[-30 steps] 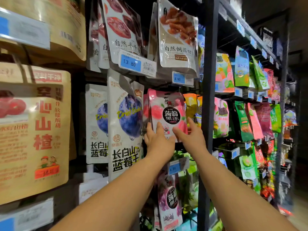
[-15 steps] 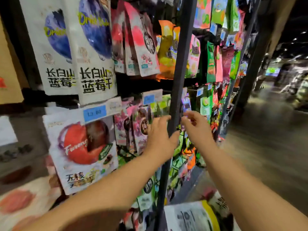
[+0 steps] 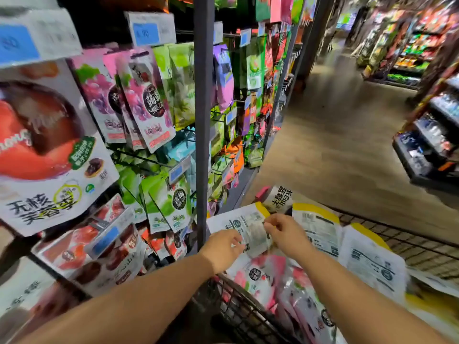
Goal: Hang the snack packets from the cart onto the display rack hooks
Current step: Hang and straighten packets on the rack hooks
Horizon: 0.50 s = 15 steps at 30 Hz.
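Observation:
My left hand (image 3: 222, 248) and my right hand (image 3: 285, 234) reach down side by side over the wire cart (image 3: 238, 309). Their fingers are loosely curled just above a white packet with a yellow edge (image 3: 244, 219) that lies on the pile. Neither hand plainly grips anything, and motion blur hides any contact. Pink and white snack packets (image 3: 258, 276) lie under my wrists in the cart. To the left, similar pink packets (image 3: 146, 103) hang on the display rack's hooks, with green packets (image 3: 171, 202) below them.
A dark upright post (image 3: 203, 120) of the rack stands just left of the cart. More white and yellow packets (image 3: 372, 264) fill the cart's right side. The aisle floor (image 3: 335, 135) runs ahead, with shelving (image 3: 427, 145) on the right.
My view has swung down from the rack to the cart. Both hands left the hanging pink packet and dropped to the packets in the cart.

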Motion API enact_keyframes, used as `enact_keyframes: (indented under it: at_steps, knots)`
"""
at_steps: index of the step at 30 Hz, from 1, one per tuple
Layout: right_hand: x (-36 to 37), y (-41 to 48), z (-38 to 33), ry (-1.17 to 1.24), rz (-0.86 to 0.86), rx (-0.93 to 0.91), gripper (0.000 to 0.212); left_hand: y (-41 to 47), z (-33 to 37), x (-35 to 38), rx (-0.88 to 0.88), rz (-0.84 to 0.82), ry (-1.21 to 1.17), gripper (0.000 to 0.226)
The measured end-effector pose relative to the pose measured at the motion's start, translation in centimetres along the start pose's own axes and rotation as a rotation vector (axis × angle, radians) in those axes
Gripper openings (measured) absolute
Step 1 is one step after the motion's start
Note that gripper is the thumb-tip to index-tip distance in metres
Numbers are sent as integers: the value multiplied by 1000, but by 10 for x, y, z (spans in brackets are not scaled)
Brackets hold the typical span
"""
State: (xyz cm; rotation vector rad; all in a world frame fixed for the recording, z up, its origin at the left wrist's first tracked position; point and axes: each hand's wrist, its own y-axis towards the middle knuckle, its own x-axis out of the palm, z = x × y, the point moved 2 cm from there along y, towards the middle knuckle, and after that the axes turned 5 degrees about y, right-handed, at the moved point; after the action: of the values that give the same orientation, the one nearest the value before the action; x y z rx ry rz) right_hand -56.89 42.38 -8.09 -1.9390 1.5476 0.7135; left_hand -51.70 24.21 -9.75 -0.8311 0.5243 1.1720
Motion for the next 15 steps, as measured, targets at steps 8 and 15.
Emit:
enact_keyframes:
  at_steps: [8,15]
  knots:
    - [27,-59,70,-185,-204,120,40,-2,-31,60,57,-303,322,42]
    - [35,-68,81,-77,34,379,45,-1,-34,73,143,-235,467,27]
